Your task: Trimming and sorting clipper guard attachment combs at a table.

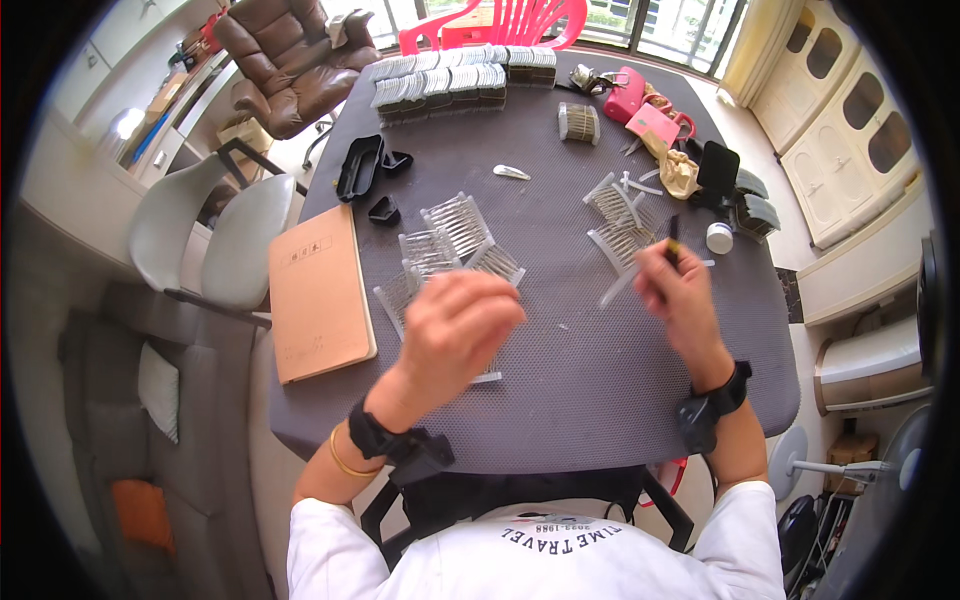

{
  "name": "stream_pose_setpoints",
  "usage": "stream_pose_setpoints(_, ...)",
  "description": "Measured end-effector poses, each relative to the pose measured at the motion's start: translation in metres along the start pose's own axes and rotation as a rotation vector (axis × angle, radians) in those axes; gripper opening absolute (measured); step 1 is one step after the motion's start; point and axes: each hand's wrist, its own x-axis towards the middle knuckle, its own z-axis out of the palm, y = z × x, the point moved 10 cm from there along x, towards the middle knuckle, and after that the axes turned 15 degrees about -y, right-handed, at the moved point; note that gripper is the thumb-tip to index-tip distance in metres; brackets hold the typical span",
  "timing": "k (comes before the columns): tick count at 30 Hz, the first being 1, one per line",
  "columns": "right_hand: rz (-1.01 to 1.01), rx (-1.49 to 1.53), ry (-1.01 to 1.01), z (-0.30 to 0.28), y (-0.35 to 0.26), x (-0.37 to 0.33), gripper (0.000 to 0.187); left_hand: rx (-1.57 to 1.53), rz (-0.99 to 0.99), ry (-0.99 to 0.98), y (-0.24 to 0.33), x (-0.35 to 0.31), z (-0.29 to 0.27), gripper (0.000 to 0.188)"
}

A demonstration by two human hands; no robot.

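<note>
My left hand (460, 320) is above the table's middle left, its fingers curled together and pointing right. Whatever its fingertips hold, if anything, is hidden. Beneath and beyond it lie several flat pieces with rows of thin metallic strips between pale plastic edges (458, 228). On the right, my right hand (682, 292) grips a slim dark tool (674, 236) with a yellowish part, pointing away from me. Just left of that hand lie more of the striped pieces (617, 236). A small white clip-like piece (512, 172) rests between the two groups.
A tan notebook (322, 295) lies at the left, with black trays (360, 168) beyond it. Stacked striped pieces (440, 88) line the far edge. A bundled stack (578, 123), pink pouch (624, 95), crumpled beige cloth (680, 174) and white-lidded jar (719, 237) stand at the right.
</note>
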Motion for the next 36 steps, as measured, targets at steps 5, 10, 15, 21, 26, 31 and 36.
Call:
stream_pose_setpoints(5,-0.171,0.047,0.319,-0.062,-0.009,-0.007,0.037,0.07,-0.307,-0.289,-0.031,-0.019,-0.005,0.027)
stream_pose_setpoints(10,-0.115,0.048,0.166,-0.028,-0.012,-0.01,0.031,0.174,-0.396,-0.543,-0.021,-0.049,0.016,0.044)
stream_pose_setpoints(15,-0.121,-0.157,-0.032,0.009,-0.007,-0.012,0.023,0.124,-0.568,-0.565,-0.028,-0.047,0.016,0.043)
stream_pose_setpoints(21,-0.11,-0.214,-0.316,0.069,0.005,-0.018,0.021,-0.314,-0.577,-0.416,-0.029,-0.03,0.033,0.025)
stream_pose_setpoints(26,0.018,0.006,-0.354,0.075,0.018,-0.018,0.025,-0.965,-0.721,-0.48,-0.033,-0.027,0.091,0.026)
stream_pose_setpoints(31,0.067,0.038,-0.278,0.055,0.02,-0.014,0.021,-1.181,-0.692,-0.4,-0.043,-0.024,0.109,0.027)
stream_pose_setpoints(36,-0.029,-0.147,-0.292,0.056,0.024,-0.01,0.017,-1.297,-0.681,-0.416,-0.044,-0.02,0.115,0.034)
